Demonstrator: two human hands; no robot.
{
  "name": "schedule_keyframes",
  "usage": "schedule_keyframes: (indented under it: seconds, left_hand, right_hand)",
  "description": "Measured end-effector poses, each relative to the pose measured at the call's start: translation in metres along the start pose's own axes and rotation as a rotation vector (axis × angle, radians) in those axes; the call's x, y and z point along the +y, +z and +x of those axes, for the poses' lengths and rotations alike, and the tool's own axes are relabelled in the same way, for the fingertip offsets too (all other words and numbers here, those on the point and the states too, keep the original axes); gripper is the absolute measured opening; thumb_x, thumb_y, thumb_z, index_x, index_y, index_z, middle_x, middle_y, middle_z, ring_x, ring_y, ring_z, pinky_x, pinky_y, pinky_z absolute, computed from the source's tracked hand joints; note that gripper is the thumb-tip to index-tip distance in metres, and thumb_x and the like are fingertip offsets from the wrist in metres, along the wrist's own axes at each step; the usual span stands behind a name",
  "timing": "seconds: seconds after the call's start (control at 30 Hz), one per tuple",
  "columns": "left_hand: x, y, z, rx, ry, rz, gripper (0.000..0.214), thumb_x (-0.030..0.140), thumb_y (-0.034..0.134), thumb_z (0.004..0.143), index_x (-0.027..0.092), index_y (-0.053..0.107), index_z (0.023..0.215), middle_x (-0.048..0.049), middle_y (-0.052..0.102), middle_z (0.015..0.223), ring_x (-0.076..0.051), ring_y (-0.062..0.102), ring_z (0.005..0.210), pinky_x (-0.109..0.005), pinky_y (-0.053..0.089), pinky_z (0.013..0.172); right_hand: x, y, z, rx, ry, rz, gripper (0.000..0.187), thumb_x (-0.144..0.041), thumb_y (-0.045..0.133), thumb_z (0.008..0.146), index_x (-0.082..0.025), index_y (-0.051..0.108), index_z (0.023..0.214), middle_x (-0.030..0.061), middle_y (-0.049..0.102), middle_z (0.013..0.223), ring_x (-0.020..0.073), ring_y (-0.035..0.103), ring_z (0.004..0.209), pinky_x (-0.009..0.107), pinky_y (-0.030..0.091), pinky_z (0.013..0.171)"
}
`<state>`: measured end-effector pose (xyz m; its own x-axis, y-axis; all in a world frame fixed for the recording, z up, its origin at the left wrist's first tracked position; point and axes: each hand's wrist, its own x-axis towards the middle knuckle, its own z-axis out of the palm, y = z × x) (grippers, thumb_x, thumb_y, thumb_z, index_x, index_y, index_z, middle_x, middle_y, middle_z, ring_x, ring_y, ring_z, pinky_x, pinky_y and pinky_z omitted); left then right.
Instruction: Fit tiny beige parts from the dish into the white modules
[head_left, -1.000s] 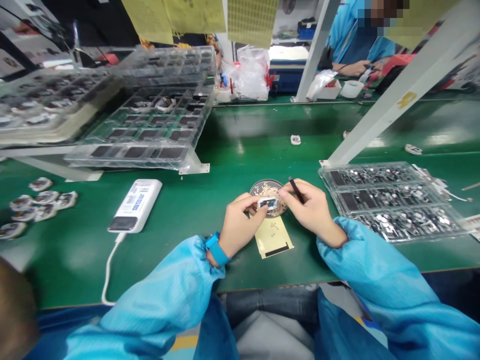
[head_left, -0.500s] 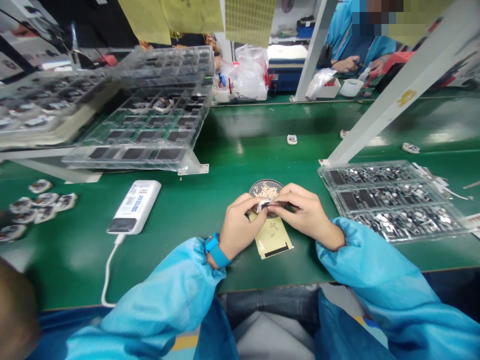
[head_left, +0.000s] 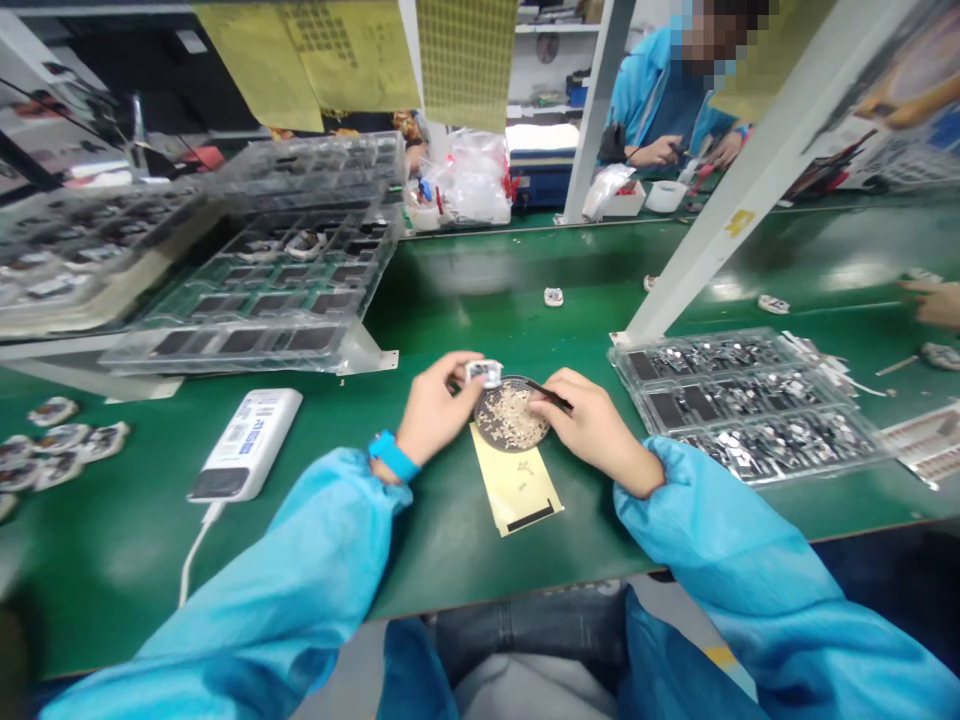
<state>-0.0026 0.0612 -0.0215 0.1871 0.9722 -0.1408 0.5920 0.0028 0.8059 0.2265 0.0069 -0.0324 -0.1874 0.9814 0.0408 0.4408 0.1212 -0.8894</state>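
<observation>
Between the thumb and fingers of my left hand (head_left: pixel 439 408) is a small white casing (head_left: pixel 484 374) with dark parts inside, held at the upper left of a round dish. The dish (head_left: pixel 480 430) is dark and full of tiny beige pieces (head_left: pixel 514 418). My right hand (head_left: pixel 596 425) pinches a thin black tool (head_left: pixel 550 394), probably tweezers, over the dish's right side; its tip is too blurred to make out. A yellow sheet (head_left: pixel 514 490) with a black strip and a few tiny bits lies under the dish's near edge.
A clear tray (head_left: pixel 750 400) of small metallic parts lies right. A white power bank (head_left: pixel 246 445) with a cable lies left, beside several white casings (head_left: pixel 64 437). Stacked trays (head_left: pixel 247 305) stand on a raised shelf. A co-worker (head_left: pixel 652 110) sits opposite; another person's hand (head_left: pixel 934 300) reaches in at right.
My hands have moved apart. The left has carried the casing left and up, and the right has drawn the black tool away from it, uncovering the dish. A hand has appeared at far right.
</observation>
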Motion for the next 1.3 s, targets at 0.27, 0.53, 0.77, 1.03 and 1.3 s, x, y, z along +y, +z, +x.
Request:
schedule_keyframes:
  seconds: [0.27, 0.53, 0.77, 1.03, 1.3]
  left_hand:
    - [-0.041, 0.015, 0.144, -0.097, -0.098, 0.531, 0.050, 0.035, 0.067, 0.083, 0.013, 0.066, 0.128, -0.0211, 0.062, 0.128, -0.039, 0.054, 0.122, -0.050, 0.042, 0.101]
    - [-0.016, 0.112, 0.208, -0.475, 0.255, 0.531, 0.067, 0.009, 0.057, 0.086, 0.028, 0.046, 0.150, -0.0049, 0.034, 0.163, -0.027, 0.034, 0.146, -0.042, 0.030, 0.118]
    - [-0.020, 0.099, 0.196, -0.447, 0.178, 0.544, 0.041, 0.025, 0.064, 0.088, 0.013, 0.062, 0.127, -0.0185, 0.054, 0.141, -0.036, 0.041, 0.136, -0.049, 0.030, 0.114]
    - [-0.009, 0.034, 0.123, -0.175, -0.048, 0.318, 0.034, 0.036, 0.063, 0.089, 0.007, 0.062, 0.107, -0.0206, 0.068, 0.110, -0.029, 0.065, 0.105, -0.039, 0.049, 0.090]
    - [0.014, -0.012, -0.036, -0.299, -0.444, -0.983, 0.036, 0.023, 0.083, 0.069, 0.017, 0.063, 0.098, -0.0031, 0.068, 0.081, -0.012, 0.066, 0.070, -0.025, 0.052, 0.068]
  right_hand:
    - [-0.008, -0.002, -0.001, 0.075, 0.038, 0.020, 0.016, -0.030, 0.061, 0.096, -0.020, 0.073, 0.098, 0.0049, 0.064, 0.090, 0.0174, 0.061, 0.083, 0.032, 0.050, 0.075]
    - [-0.017, -0.019, 0.001, 0.162, 0.054, 0.031, 0.038, -0.038, 0.046, 0.104, -0.019, 0.063, 0.075, 0.0053, 0.062, 0.079, 0.0172, 0.058, 0.077, 0.033, 0.046, 0.074]
    - [-0.013, -0.016, 0.000, 0.041, 0.377, 0.386, 0.057, -0.063, 0.046, 0.098, -0.019, 0.063, 0.066, -0.0018, 0.055, 0.049, 0.0118, 0.052, 0.046, 0.026, 0.042, 0.053]
    - [-0.013, -0.013, -0.007, -0.113, 0.385, 0.448, 0.061, -0.069, 0.048, 0.094, -0.017, 0.063, 0.065, -0.0015, 0.053, 0.050, 0.0092, 0.048, 0.043, 0.023, 0.038, 0.045]
    - [0.007, -0.022, -0.058, -0.247, 0.367, 0.555, 0.030, -0.045, 0.074, 0.085, -0.018, 0.063, 0.088, 0.0030, 0.064, 0.088, 0.0132, 0.060, 0.072, 0.029, 0.055, 0.068]
